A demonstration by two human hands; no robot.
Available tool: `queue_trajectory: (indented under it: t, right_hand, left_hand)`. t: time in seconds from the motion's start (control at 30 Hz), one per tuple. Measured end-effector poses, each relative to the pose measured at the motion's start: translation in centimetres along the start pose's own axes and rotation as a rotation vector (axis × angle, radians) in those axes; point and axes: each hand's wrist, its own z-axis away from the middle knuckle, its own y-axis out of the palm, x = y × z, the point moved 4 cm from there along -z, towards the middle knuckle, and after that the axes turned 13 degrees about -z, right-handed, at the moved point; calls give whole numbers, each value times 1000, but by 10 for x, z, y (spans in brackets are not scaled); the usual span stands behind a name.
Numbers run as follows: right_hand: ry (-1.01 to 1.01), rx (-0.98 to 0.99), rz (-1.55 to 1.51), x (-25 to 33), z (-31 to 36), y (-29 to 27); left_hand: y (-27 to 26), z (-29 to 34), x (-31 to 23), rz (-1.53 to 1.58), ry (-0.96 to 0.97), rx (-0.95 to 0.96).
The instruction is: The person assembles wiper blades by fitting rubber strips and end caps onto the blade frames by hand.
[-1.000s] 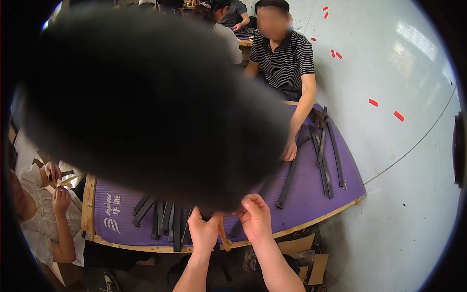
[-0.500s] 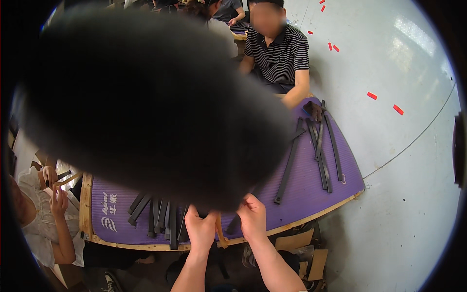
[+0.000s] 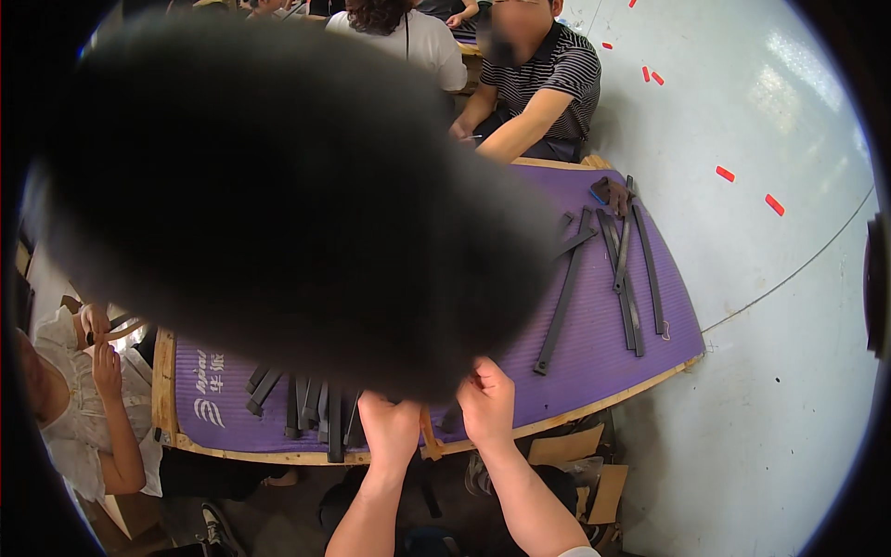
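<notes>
Side by side at the near edge of a purple mat (image 3: 594, 371) are my left hand (image 3: 390, 429) and my right hand (image 3: 486, 404). Both are closed, their fingertips partly behind a large blurred dark shape (image 3: 297, 204) that covers much of the view. What they pinch is hidden. A tan strip (image 3: 430, 434) hangs between them over the wooden table edge; I cannot tell whether either hand holds it. Several black bars (image 3: 308, 404) lie left of my left hand. More long black bars (image 3: 562, 306) rest beyond my right hand.
A dark glove-like bundle (image 3: 611, 193) lies at the mat's far right corner. Across the table sits a person in a striped shirt (image 3: 568, 79); another in white (image 3: 70, 408) works at the left. Cardboard pieces (image 3: 594, 483) stand below the near edge.
My view has shifted slightly, and both hands stay closed at the near edge. The person in the striped shirt now leans and reaches toward the left.
</notes>
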Motion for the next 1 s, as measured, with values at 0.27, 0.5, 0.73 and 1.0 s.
queue_trajectory:
  t: [0.27, 0.5, 0.73, 1.0]
  right_hand:
    - [-10, 16, 10, 0, 2, 5]
    - [-49, 76, 21, -10, 4, 1]
    - [-104, 86, 147, 1, 7, 6]
    - [-124, 83, 225, 10, 10, 6]
  left_hand:
    - [0, 1, 2, 19, -18, -16]
    - [-1, 1, 2, 33, -1, -11]
    - [2, 2, 0, 53, 3, -24]
    - [4, 4, -1, 33, 2, -65]
